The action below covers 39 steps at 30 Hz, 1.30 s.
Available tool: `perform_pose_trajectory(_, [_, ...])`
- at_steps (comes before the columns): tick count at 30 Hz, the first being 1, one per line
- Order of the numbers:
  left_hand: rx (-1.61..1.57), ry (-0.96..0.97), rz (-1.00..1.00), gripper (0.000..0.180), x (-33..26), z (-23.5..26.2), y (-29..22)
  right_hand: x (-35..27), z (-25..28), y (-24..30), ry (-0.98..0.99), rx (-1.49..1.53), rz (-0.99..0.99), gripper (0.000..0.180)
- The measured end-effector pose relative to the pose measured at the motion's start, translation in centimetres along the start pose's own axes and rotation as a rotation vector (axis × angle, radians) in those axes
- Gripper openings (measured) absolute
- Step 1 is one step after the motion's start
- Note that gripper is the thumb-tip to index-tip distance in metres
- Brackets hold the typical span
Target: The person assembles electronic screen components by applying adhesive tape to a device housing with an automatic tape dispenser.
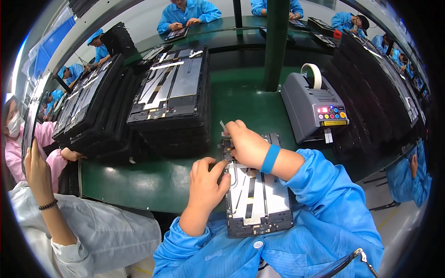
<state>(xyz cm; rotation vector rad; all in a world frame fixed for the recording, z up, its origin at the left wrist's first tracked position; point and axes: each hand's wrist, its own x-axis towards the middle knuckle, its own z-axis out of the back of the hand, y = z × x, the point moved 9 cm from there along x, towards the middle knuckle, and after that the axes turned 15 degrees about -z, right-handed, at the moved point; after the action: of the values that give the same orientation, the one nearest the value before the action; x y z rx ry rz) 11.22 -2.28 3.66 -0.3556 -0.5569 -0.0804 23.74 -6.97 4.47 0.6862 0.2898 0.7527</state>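
Note:
An opened tablet (240, 197) with bare silver inner plates and dark cables lies partly on the table edge in front of me, its near end close to my body. My right hand (250, 144), with a blue wristband, reaches over its far end. Its fingers are bent together, and a small pale tape strip (224, 128) sticks out beside the fingertips. The fingertips partly hide the parts underneath. My left hand (206, 184) rests at the tablet's left edge. Its thumb and index finger are apart, and the index fingertip touches near the upper left corner.
A grey tape dispenser (310, 109) with a white roll stands right of centre, beside a green post (276, 46). Stacks of opened tablets (169, 88) stand at the left, and a tall dark stack (366, 92) at the right. A co-worker's hand (39, 173) holds a panel at far left.

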Motion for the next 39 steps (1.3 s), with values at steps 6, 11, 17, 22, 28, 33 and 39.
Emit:
perform_pose_trajectory(6, [0.001,-0.011,-0.029,0.031,0.2,0.0,-0.1,-0.6,-0.1,1.7,0.038,0.079,0.286,0.045])
perform_pose_trajectory(11, [-0.006,-0.010,-0.016,0.032,0.2,0.0,0.2,0.0,-0.2,1.2,0.019,-0.021,0.151,0.041])
perform_pose_trajectory(17, [-0.022,0.005,-0.015,0.039,0.6,-0.6,0.4,0.1,-0.2,-0.2,0.047,-0.074,-0.048,0.042])
perform_pose_trajectory(22, [-0.059,0.082,-0.022,0.041,0.9,-1.0,0.5,-0.1,1.9,0.1,0.084,0.032,0.169,0.036])
perform_pose_trajectory(28, [-0.059,0.123,-0.025,0.040,0.9,-1.5,0.6,0.2,0.6,2.0,0.383,-0.092,0.297,0.029])
perform_pose_trajectory(33, [-0.093,0.106,-0.023,0.040,1.1,-1.4,0.5,1.1,-1.2,2.1,0.490,-0.226,0.306,0.034])
perform_pose_trajectory(39, [-0.098,0.111,-0.013,0.041,1.1,-1.4,0.6,1.4,-1.6,2.2,0.508,-0.266,0.286,0.039])
